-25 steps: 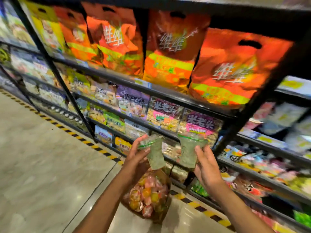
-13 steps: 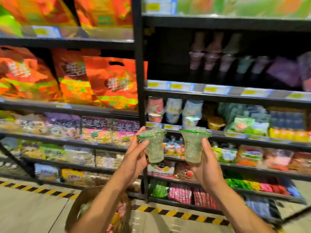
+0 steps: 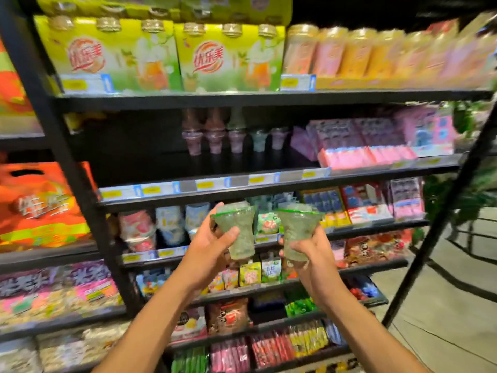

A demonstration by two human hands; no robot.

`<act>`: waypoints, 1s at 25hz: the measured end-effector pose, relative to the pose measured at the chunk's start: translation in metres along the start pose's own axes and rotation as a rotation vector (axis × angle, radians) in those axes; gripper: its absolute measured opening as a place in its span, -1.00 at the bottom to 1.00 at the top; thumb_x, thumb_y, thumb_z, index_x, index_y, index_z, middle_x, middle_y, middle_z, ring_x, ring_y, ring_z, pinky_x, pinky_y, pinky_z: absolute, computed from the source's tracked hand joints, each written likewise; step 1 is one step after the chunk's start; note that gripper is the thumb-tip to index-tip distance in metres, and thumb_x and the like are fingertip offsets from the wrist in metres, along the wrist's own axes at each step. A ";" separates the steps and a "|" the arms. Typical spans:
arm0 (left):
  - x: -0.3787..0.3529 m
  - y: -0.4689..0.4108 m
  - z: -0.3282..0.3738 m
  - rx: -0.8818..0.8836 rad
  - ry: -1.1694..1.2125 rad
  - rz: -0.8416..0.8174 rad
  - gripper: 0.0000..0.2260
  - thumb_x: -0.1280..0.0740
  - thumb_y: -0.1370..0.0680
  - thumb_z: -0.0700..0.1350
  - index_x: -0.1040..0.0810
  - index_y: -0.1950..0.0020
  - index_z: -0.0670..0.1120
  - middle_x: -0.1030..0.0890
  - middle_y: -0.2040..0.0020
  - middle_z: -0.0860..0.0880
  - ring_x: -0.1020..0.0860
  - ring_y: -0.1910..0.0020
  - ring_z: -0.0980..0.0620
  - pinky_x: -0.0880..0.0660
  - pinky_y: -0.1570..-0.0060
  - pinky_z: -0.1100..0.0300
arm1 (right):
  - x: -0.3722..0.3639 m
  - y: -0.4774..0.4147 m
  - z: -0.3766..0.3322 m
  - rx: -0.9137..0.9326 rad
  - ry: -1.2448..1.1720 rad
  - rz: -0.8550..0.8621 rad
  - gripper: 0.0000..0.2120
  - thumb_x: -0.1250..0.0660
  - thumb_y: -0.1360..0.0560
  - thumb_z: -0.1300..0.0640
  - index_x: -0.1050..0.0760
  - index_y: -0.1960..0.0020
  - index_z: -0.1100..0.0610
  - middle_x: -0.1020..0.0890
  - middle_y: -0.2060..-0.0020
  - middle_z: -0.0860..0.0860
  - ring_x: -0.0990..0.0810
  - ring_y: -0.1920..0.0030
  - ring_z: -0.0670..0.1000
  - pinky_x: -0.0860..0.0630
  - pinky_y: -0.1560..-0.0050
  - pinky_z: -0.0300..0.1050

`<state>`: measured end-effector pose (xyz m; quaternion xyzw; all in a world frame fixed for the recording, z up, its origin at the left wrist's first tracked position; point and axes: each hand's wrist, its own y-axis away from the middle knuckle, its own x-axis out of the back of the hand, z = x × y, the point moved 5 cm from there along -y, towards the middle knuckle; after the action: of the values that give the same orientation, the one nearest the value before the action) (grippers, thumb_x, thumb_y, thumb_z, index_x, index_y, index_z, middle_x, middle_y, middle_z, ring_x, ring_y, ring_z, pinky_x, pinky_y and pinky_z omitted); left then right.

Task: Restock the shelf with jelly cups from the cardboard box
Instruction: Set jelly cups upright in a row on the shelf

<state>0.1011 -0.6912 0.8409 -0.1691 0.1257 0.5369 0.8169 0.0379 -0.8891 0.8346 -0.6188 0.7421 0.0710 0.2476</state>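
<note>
- The left hand (image 3: 212,246) grasps the left jelly cup (image 3: 238,230) around its narrow waist, with fingers and thumb curled round it. The cup is upright with its green-rimmed lid on top.
- The right hand (image 3: 309,254) grasps the right jelly cup (image 3: 298,232) low on its body, also upright. The two cups are just beside each other and do not touch.
- Change: half a second ago both cups were held the same way, but the view sat lower. The view has now risen and squared up to the unit. The cardboard box, which was at the lower edge, is out of view.
- The target shelf (image 3: 161,162) is above the hands, behind the price rail (image 3: 215,183). It carries a short row of shelved jelly cups (image 3: 215,138) at the back, with pink boxes (image 3: 363,154) to their right.
- Judgement: the carry step is complete and placement has not yet begun. Bare shelf lies left of and in front of the row, so the cups probably need lifting over the rail and setting down upright there.
</note>
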 end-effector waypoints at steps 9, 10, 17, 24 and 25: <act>-0.016 -0.153 0.057 -0.110 -0.231 -0.055 -0.39 -0.48 -0.38 -0.32 -0.37 -0.40 -0.16 -0.67 -0.18 -0.16 -0.68 -0.08 -0.07 -0.67 0.03 -0.06 | 0.010 -0.142 -0.073 0.268 0.552 0.077 -0.38 -0.46 -0.36 0.10 -0.42 -0.40 0.04 -0.63 -0.17 -0.02 -0.62 -0.12 -0.09 -0.54 -0.08 -0.16; -0.009 -0.170 0.062 -0.116 -0.282 -0.028 -0.39 -0.51 -0.41 -0.34 -0.36 -0.40 -0.18 -0.67 -0.19 -0.20 -0.69 -0.08 -0.09 -0.66 -0.02 -0.09 | 0.009 -0.162 -0.076 0.289 0.595 0.091 -0.34 -0.50 -0.36 0.10 -0.40 -0.43 0.03 -0.61 -0.19 -0.03 -0.61 -0.14 -0.12 -0.56 -0.10 -0.16; 0.045 -0.247 0.087 -0.116 -0.642 0.047 -0.52 -0.59 -0.36 -0.21 -0.46 -0.18 -0.01 -0.71 -0.05 -0.13 -0.68 0.10 0.00 -0.56 0.14 0.06 | 0.022 -0.302 -0.074 0.248 0.713 0.262 -0.49 -0.57 -0.40 0.13 -0.46 -0.28 0.12 -0.62 0.03 -0.04 -0.65 0.09 -0.02 -0.62 0.11 -0.08; 0.067 -0.274 0.088 -0.138 -0.898 0.131 -0.68 -0.58 -0.46 -0.09 -0.49 -0.07 0.07 -0.67 -0.02 0.01 -0.62 0.19 0.14 -0.52 0.37 0.28 | 0.005 -0.412 -0.071 0.239 0.981 0.240 -0.71 -0.59 -0.38 0.05 -0.51 0.04 0.06 -0.65 0.09 0.04 -0.62 0.16 -0.05 -0.49 0.18 -0.30; 0.069 -0.274 0.087 -0.131 -0.904 0.139 -0.68 -0.58 -0.45 -0.07 -0.50 -0.07 0.07 -0.68 0.01 -0.02 -0.62 0.20 0.12 -0.52 0.37 0.26 | 0.003 -0.428 -0.068 0.227 0.978 0.210 -0.67 -0.59 -0.38 0.04 -0.53 -0.02 0.07 -0.65 0.06 0.04 -0.62 0.10 -0.02 -0.50 0.14 -0.26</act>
<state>0.3825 -0.6984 0.9323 0.0396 -0.2661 0.6172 0.7394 0.4268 -1.0159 0.9777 -0.4709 0.8324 -0.2832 -0.0715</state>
